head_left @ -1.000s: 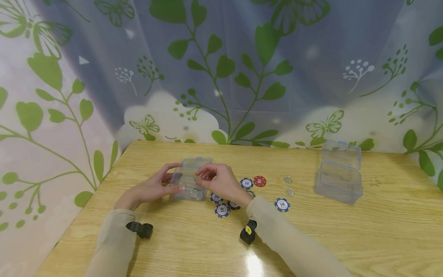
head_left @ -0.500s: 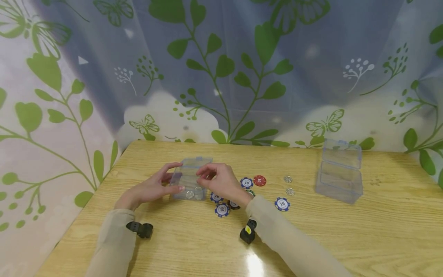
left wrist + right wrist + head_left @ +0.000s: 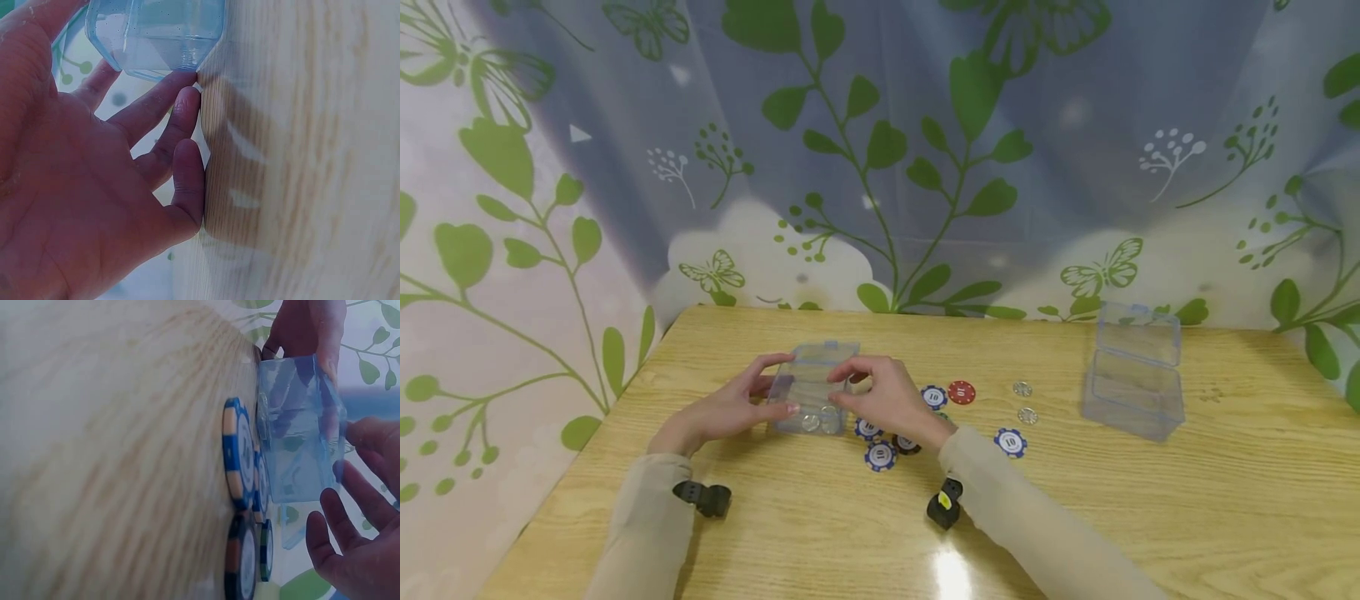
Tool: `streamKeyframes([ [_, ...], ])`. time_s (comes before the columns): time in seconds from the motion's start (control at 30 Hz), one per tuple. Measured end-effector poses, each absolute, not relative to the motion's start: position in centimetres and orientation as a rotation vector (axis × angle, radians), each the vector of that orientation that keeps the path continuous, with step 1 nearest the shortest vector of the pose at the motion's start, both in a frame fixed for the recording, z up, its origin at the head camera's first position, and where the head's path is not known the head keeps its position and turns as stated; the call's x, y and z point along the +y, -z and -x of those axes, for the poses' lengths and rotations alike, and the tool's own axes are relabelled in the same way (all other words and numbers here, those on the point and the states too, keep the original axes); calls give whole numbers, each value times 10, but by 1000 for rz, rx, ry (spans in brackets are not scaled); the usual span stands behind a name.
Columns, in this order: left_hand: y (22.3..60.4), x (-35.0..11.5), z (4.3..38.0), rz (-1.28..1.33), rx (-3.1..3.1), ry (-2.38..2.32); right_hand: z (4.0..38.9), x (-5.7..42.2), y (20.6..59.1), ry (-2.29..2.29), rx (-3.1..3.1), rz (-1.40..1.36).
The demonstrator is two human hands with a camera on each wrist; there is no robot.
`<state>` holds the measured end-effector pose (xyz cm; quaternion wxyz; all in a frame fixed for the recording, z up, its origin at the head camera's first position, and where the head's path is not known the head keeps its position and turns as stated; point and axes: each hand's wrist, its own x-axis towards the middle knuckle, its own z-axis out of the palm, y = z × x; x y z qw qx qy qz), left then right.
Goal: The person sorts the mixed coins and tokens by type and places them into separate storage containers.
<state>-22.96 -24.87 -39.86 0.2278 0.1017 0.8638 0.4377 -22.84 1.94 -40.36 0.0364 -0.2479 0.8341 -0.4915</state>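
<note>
At left of centre in the head view, a clear plastic box (image 3: 782,404) with its lid open sits on the wood-grain table (image 3: 820,517). The left hand (image 3: 730,408) spans its left end in a wide hold, thumb along the lower side and fingers round the upper; in the left wrist view some fingertips bend free of the wall. The right hand (image 3: 887,398) is poised at the box's right end, thumb and forefinger parted by a narrow gap, with no coin to be made out between them.

Two silvery coins (image 3: 810,422) lie in the lower part of the box. To the right of the hands are more loose coins (image 3: 1027,416), several blue "10" poker chips (image 3: 881,456), a red poker chip (image 3: 961,392), and farther right a second clear box (image 3: 1138,400), also open.

The box looks light, thin-walled and fairly stiff, likely smooth enough to slide on the wood and to crack if squeezed hard; its short end walls seem the best hold, leaving the mouth free. The coins should be light, hard and slick, best pinched by the rim. The box's long axis appears to run roughly across the frame, though foreshortening makes this uncertain; the lid leans toward the top, clasp tab uppermost. The coins, being round, show no clear long axis.
</note>
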Motion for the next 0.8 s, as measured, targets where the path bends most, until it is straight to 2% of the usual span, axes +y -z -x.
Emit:
streamKeyframes([
  [0.4, 397, -250, 229, -294, 2383, -1197, 223, 36, 398, 1116, 2766, 1099],
  [0.8, 399, -249, 229, -280, 2396, -1190, 210, 52, 389, 687, 2950, 1100],
])
